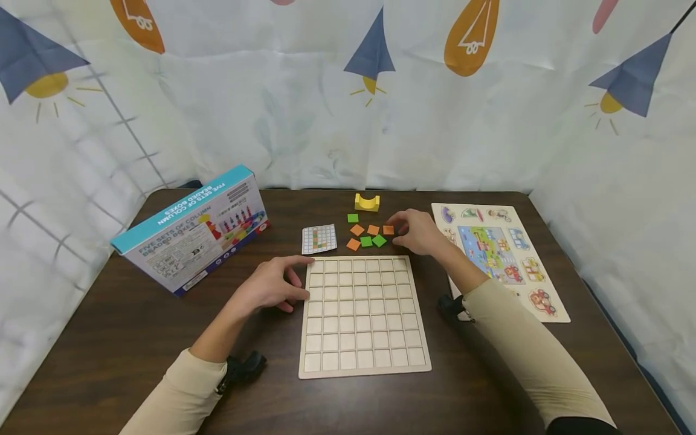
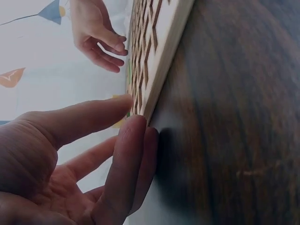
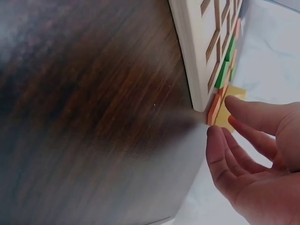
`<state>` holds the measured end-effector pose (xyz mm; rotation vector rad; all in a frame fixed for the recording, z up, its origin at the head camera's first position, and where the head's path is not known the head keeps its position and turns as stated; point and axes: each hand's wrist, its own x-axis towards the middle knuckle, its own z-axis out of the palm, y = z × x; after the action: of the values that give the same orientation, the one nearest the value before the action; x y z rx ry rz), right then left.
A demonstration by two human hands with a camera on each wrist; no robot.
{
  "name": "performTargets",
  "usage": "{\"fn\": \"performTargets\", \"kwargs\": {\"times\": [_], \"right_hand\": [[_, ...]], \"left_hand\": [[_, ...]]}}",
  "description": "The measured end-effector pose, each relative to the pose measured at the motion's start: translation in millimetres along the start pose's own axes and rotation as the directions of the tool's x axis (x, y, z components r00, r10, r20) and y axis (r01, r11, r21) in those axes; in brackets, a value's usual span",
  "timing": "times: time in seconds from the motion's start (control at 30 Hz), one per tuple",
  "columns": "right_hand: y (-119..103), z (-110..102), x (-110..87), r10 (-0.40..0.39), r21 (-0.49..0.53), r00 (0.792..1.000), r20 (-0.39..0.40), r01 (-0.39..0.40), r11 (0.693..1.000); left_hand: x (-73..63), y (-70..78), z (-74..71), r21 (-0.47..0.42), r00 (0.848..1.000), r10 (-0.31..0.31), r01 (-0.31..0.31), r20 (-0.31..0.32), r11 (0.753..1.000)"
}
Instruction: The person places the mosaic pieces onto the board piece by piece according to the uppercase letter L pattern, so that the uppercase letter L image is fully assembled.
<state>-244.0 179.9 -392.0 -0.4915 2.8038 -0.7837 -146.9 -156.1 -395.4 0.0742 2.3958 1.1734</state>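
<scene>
"What are the hands doing?"

"The left hand touches the left edge of the grid board, thumb and index finger spread along it. The right hand is over the loose tiles, thumb and fingertips slightly apart around the rightmost orange tile. I cannot tell whether they touch it."

"And that board?"

"It lies flat in the middle of the table, seven rows of seven shallow cells, each showing pale wood at its bottom."

"Where are the tiles?"

"Just beyond its far edge, on the table: four orange and three green in a loose cluster, some turned askew. A yellow block with a curved dip in its top stands behind them, and left of them lies a small card printed with a grid and a few coloured squares."

"Any other containers?"

"A carton sits at the left, teal along its top, lettered as five sets of column beaded boxes, with coloured pieces pictured on its side. What it holds is hidden. On the right lies a picture puzzle board: a colourful scene fills its centre panel, and small pictures, vehicles among them, run around that. The right forearm covers part of it."
</scene>
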Motion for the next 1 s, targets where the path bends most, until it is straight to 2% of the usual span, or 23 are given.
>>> {"fn": "performTargets", "kwargs": {"times": [0.37,0.6,1.0], "right_hand": [[7,8,13.6,0.0,0.003,1.0,-0.015,0.0,1.0],[6,8,21.0,0.01,-0.012,1.0,-0.026,-0.01,1.0],[5,7,25.6,0.062,0.029,0.998,-0.008,-0.062,0.998]], "left_hand": [[3.5,-1.7,8.7,0.037,0.999,0.002,0.0,-0.051,0.999],[5.7,-1.0,10.7,0.008,0.998,-0.006,0.007,-0.065,1.0],[4.5,2.0,13.1,-0.056,0.996,-0.037,0.033,-0.078,0.998]]}}
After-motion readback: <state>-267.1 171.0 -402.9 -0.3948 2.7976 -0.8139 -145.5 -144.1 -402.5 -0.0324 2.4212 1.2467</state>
